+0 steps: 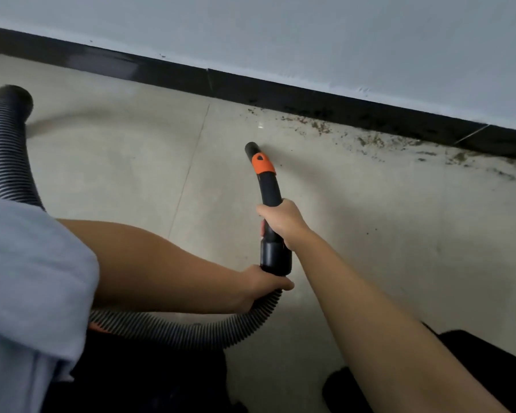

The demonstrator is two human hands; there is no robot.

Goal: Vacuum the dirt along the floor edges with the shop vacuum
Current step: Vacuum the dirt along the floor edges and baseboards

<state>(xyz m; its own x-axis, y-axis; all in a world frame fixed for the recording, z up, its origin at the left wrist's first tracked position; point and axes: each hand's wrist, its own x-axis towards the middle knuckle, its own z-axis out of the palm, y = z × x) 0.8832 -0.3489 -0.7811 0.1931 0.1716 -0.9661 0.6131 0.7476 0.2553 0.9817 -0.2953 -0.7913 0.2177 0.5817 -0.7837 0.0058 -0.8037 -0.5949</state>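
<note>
A black vacuum wand with an orange collar points up the frame, its open tip just above the pale tiled floor. My right hand grips the wand's curved handle. My left hand grips the ribbed black hose right below the wand's cuff. The hose loops left under my arm and rises again at the far left. Brown dirt lies scattered along the black baseboard, to the right of and beyond the wand's tip. The tip is apart from the dirt.
A grey-white wall rises above the baseboard. Tile joints cross the floor. Dark shapes, partly hidden, lie at the bottom edge under my arms, one with an orange bit.
</note>
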